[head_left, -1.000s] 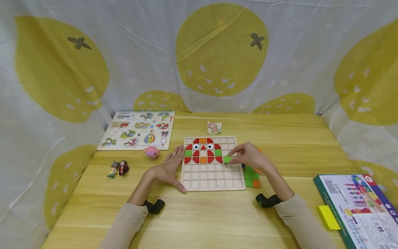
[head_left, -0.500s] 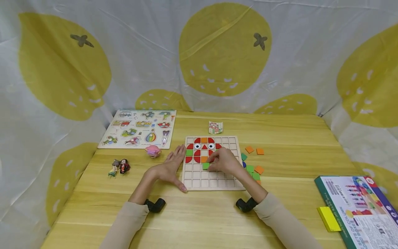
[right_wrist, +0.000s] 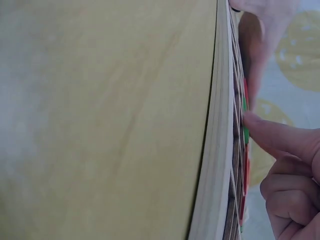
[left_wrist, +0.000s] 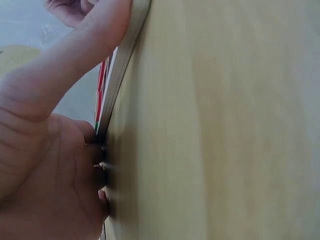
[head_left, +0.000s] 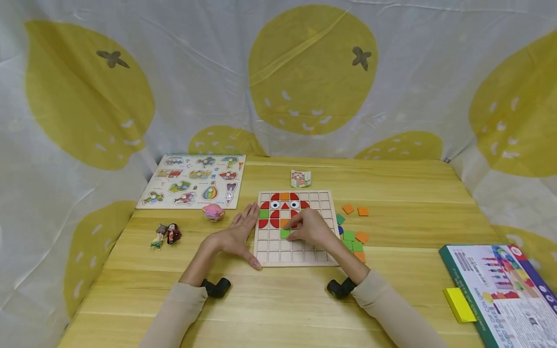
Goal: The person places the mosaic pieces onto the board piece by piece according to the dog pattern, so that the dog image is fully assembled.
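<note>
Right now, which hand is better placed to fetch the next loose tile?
Probably the right hand: though it pinches a green tile at the grid board, the loose tiles lie off the board's right edge, nearer that hand. The left hand is spread against the left edge.

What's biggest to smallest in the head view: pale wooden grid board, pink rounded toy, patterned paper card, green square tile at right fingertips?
1. Grid board
2. Pink toy and paper card, too alike
3. Green tile

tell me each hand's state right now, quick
Left hand: open, spread along the left edge of the pale wooden grid board.
Right hand: closed, pinching a flat green square tile.
</note>
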Demonstrator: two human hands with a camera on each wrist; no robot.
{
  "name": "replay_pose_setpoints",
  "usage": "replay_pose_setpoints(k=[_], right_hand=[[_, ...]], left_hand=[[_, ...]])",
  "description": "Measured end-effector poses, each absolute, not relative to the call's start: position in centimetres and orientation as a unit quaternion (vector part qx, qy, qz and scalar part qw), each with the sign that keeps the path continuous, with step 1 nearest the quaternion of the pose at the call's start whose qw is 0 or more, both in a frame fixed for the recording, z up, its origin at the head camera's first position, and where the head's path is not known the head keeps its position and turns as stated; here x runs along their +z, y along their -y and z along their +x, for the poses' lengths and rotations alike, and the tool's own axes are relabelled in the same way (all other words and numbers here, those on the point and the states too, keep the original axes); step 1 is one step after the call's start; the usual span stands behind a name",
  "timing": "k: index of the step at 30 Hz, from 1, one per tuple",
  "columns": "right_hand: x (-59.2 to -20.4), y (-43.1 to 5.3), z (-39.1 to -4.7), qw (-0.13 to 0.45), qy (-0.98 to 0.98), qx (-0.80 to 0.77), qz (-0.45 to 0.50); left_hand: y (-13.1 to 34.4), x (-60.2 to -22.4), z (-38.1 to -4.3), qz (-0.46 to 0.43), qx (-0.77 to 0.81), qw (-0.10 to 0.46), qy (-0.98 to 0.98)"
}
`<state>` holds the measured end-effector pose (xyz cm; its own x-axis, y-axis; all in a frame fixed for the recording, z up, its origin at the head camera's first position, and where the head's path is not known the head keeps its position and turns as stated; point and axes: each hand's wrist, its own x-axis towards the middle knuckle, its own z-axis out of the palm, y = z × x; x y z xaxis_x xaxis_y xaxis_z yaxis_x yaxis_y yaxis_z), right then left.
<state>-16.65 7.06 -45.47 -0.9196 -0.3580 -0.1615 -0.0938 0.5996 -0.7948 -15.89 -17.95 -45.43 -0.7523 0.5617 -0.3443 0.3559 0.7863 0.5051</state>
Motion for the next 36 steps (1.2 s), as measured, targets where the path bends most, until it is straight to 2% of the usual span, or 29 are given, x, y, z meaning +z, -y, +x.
replay_pose_setpoints(k=[7,15,19,31,36], right_hand=[[-45.1,-9.1,-17.2,0.169,-0.871,-0.433,-0.156],[-44.2,-18.3,-17.9,0.129,-0.895,-0.419,-0.083],[-44.7,-21.4,-18.1,0.144,-0.895,-0.417,-0.067],[-45.8,-23.3,-18.0,0.232,-0.864,-0.442,-0.065],[-46.1,-24.0,-18.4,0.216,-0.872,-0.438,-0.041]], left_hand=[[17.9,-45.5,-15.8,0.251,0.211,0.245,-0.913],[17.6,-45.5,-16.0,0.253,0.219,0.244,-0.910],[17.6,-45.5,-16.0,0.250,0.217,0.244,-0.912],[17.9,-45.7,-16.0,0.254,0.212,0.238,-0.913],[18.0,-45.6,-15.9,0.255,0.211,0.239,-0.913]])
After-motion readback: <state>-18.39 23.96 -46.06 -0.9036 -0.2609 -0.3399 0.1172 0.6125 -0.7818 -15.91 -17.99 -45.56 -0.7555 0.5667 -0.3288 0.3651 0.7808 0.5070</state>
